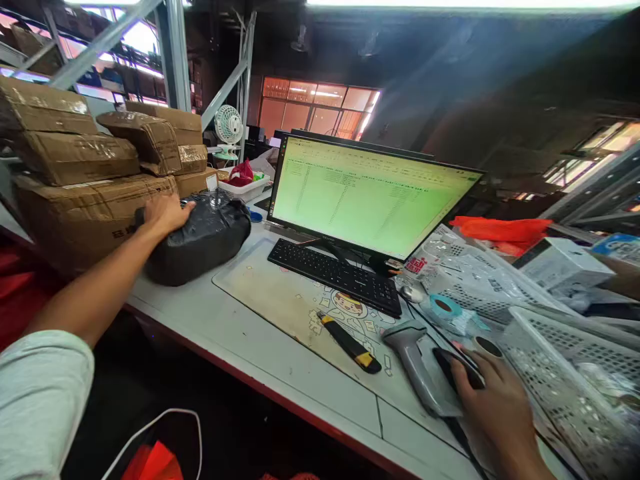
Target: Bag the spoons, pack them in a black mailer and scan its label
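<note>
My left hand (165, 212) reaches out to the far left and rests on top of a black plastic-wrapped parcel (200, 243) lying on the white desk (280, 380); its fingers curl over the parcel's top edge. My right hand (493, 397) lies at the lower right, its fingers closed over a black computer mouse (457, 370). A grey barcode scanner (415, 360) lies on the desk just left of that hand. A black and yellow utility knife (350, 343) sits on the desk mat (280, 293) between the two hands.
A monitor (370, 197) showing a green spreadsheet stands behind a black keyboard (335, 273). Taped cardboard boxes (80, 180) are stacked at the left. White perforated baskets (565, 347), tape rolls (445, 307) and bagged items crowd the right. A small fan (229, 127) stands at the back.
</note>
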A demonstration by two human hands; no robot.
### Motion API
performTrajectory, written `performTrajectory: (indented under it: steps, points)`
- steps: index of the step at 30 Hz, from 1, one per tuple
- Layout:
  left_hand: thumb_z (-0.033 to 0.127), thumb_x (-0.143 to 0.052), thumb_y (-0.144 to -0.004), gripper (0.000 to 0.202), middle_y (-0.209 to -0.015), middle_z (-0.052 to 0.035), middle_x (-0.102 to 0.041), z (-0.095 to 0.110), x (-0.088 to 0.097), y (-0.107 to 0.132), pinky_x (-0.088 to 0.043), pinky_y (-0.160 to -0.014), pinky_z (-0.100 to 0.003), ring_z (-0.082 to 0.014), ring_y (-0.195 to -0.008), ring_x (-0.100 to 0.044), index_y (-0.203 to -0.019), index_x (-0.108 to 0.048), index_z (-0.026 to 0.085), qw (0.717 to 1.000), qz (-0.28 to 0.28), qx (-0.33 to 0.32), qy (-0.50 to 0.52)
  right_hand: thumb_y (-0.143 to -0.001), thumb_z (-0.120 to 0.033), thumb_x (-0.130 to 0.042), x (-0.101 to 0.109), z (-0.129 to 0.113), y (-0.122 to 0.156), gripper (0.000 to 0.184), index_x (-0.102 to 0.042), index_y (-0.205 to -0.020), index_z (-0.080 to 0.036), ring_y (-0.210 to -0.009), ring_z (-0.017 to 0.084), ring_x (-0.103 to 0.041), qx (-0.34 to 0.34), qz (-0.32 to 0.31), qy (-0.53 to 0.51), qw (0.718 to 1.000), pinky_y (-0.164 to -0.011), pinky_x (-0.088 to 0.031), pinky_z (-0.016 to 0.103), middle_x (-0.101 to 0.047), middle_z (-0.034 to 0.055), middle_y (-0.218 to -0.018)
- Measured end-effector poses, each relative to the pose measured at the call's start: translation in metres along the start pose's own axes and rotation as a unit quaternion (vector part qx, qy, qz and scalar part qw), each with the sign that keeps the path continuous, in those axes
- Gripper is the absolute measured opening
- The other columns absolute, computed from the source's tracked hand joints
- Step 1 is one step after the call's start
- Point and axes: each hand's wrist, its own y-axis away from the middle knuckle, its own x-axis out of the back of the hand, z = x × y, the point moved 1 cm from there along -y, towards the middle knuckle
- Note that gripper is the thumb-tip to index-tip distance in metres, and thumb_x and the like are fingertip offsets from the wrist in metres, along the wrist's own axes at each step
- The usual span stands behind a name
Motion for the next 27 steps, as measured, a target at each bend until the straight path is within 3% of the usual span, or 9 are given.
performTrajectory:
  steps: [2, 5, 8, 10, 13, 18, 21, 24, 27]
  points:
    - [0.060, -0.028, -0.113, 0.075, -0.117, -0.0307, -0.067, 0.020, 0.007, 0.033, -0.042, -0.089, -0.046, -0.0442, -0.115, -0.065, -0.119, -0.066, -0.005, 0.997, 0.062, -0.049, -0.027, -0.092, -0.068, -0.040, 0.005, -0.015, 0.000, 0.069, -0.072, -0.118, -0.012, -0.116, 0.040, -0.067, -0.015, -0.032, -0.025, 0.999, -0.107, -0.052, 0.056, -0.069, 0.0203, -0.123]
    - [0.044, -0.039, -0.114, 0.049, -0.102, -0.0163, -0.072, 0.045, 0.008, 0.092, -0.039, -0.083, -0.040, -0.0316, -0.100, -0.069, -0.101, -0.069, 0.007, 0.964, 0.195, -0.173, -0.047, -0.083, -0.073, -0.044, 0.003, -0.036, 0.012, 0.076, -0.072, -0.118, -0.012, -0.104, 0.037, -0.071, -0.069, -0.165, -0.054, 0.982, -0.101, -0.056, 0.053, -0.072, 0.0195, -0.118]
    - [0.034, -0.055, -0.108, 0.033, -0.085, -0.0085, -0.071, 0.050, -0.003, 0.151, -0.039, -0.078, -0.040, -0.0264, -0.083, -0.065, -0.084, -0.066, 0.014, 0.920, 0.314, -0.233, -0.013, -0.084, -0.074, -0.041, -0.001, -0.057, 0.027, 0.085, -0.068, -0.128, -0.008, -0.116, 0.041, -0.068, -0.076, -0.221, -0.011, 0.972, -0.105, -0.053, 0.054, -0.067, 0.0240, -0.130]
    - [0.028, -0.062, -0.104, 0.022, -0.085, -0.0059, -0.072, 0.046, -0.011, 0.185, -0.041, -0.079, -0.040, -0.0256, -0.082, -0.065, -0.086, -0.067, 0.016, 0.899, 0.343, -0.271, 0.025, -0.089, -0.072, -0.038, 0.000, -0.070, 0.032, 0.087, -0.063, -0.136, -0.003, -0.121, 0.043, -0.065, -0.088, -0.239, 0.045, 0.966, -0.104, -0.053, 0.055, -0.064, 0.0278, -0.134]
    - [0.019, -0.069, -0.099, 0.003, -0.097, -0.0032, -0.075, 0.040, -0.016, 0.224, -0.045, -0.083, -0.038, -0.0237, -0.090, -0.067, -0.099, -0.068, 0.016, 0.884, 0.336, -0.316, 0.077, -0.095, -0.063, -0.039, 0.002, -0.088, 0.027, 0.084, -0.055, -0.144, 0.003, -0.116, 0.045, -0.067, -0.117, -0.302, 0.116, 0.939, -0.097, -0.055, 0.055, -0.065, 0.0315, -0.129]
    - [0.019, -0.073, -0.098, 0.008, -0.105, -0.0021, -0.076, 0.039, -0.016, 0.243, -0.048, -0.085, -0.038, -0.0224, -0.097, -0.069, -0.104, -0.069, 0.016, 0.883, 0.339, -0.299, 0.126, -0.097, -0.042, -0.047, -0.003, -0.107, 0.000, 0.060, -0.060, -0.136, 0.002, -0.112, 0.045, -0.069, -0.142, -0.352, 0.160, 0.911, -0.092, -0.055, 0.051, -0.068, 0.0306, -0.119]
    - [0.018, -0.074, -0.097, 0.008, -0.105, -0.0015, -0.076, 0.042, -0.016, 0.241, -0.048, -0.086, -0.038, -0.0224, -0.097, -0.070, -0.103, -0.069, 0.016, 0.882, 0.341, -0.294, 0.138, -0.093, -0.035, -0.054, 0.006, -0.114, -0.025, 0.047, -0.066, -0.125, -0.003, -0.097, 0.041, -0.073, -0.188, -0.360, 0.098, 0.909, -0.084, -0.057, 0.049, -0.072, 0.0248, -0.102]
    - [0.017, -0.074, -0.096, 0.009, -0.105, -0.0017, -0.076, 0.043, -0.016, 0.240, -0.048, -0.087, -0.039, -0.0226, -0.096, -0.070, -0.104, -0.069, 0.016, 0.881, 0.345, -0.293, 0.136, -0.095, -0.040, -0.056, 0.040, -0.129, -0.060, 0.031, -0.066, -0.104, -0.012, -0.067, 0.029, -0.070, -0.234, -0.353, -0.023, 0.906, -0.066, -0.056, 0.040, -0.069, 0.0141, -0.076]
    - [0.018, -0.075, -0.095, 0.011, -0.105, -0.0010, -0.076, 0.043, -0.017, 0.240, -0.048, -0.086, -0.039, -0.0230, -0.094, -0.070, -0.104, -0.069, 0.016, 0.882, 0.347, -0.290, 0.135, -0.092, -0.063, -0.063, 0.095, -0.164, -0.101, 0.045, -0.057, -0.080, -0.020, -0.049, 0.021, -0.057, -0.170, -0.344, -0.110, 0.917, -0.045, -0.045, 0.032, -0.059, 0.0083, -0.061]
